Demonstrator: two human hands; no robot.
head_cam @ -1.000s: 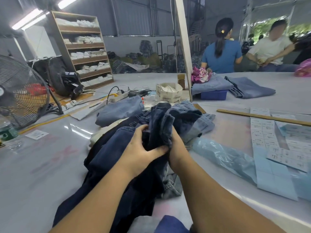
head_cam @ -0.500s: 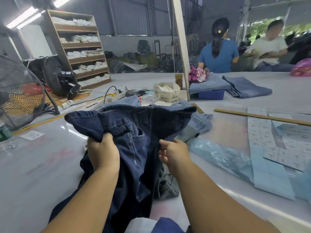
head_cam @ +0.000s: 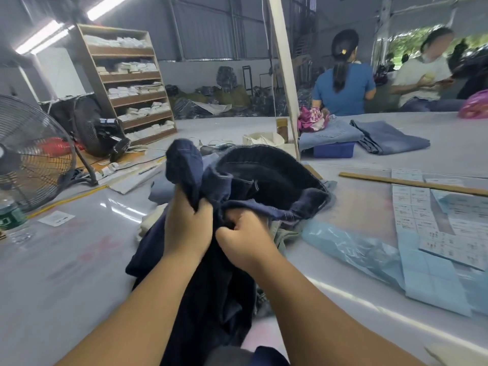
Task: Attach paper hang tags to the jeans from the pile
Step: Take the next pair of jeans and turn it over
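Observation:
A pair of dark blue jeans [head_cam: 266,178] is lifted off the table in front of me, its waistband gaping open toward me. My left hand [head_cam: 187,228] grips a bunched fold of the waist, which sticks up above my fist. Close beside it, my right hand [head_cam: 244,235] clutches the near edge of the waistband. The legs hang down between my forearms. Lighter jeans of the pile [head_cam: 162,190] lie behind and under it, mostly hidden. Sheets of printed paper labels [head_cam: 412,207] lie flat at the right.
A blue plastic bag [head_cam: 351,247] lies right of the pile, a wooden ruler [head_cam: 412,183] beyond it. Fans [head_cam: 31,154] and a water bottle [head_cam: 10,215] stand at the left. Folded jeans [head_cam: 388,137], a blue bin [head_cam: 334,149] and a small carton [head_cam: 264,140] sit further back. Two people sit behind.
My hands, spread apart on the stretched waistband half a second ago, have come together. The jeans are bunched now and the waist opening has turned up toward me.

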